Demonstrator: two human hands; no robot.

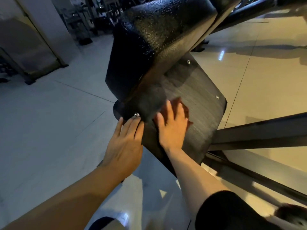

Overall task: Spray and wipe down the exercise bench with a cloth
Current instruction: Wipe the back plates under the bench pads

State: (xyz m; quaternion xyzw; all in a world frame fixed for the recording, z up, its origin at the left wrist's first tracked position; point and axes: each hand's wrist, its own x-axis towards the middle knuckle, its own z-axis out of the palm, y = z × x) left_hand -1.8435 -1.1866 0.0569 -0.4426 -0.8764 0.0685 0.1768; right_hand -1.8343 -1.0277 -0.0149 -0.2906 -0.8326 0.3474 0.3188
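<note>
A black exercise bench fills the middle: a padded, pebbled cushion above a flat dark plate held by silver bolts. My right hand lies flat on the plate with fingers spread, pressing a reddish-brown cloth that shows past the fingertips. My left hand rests with straight fingers on the plate's left edge, fingertips beside a silver bolt. No spray bottle is in view.
Black metal frame bars run out to the right of the plate. Pale tiled floor surrounds the bench. A glass door or panel stands at the far left, with gym equipment behind.
</note>
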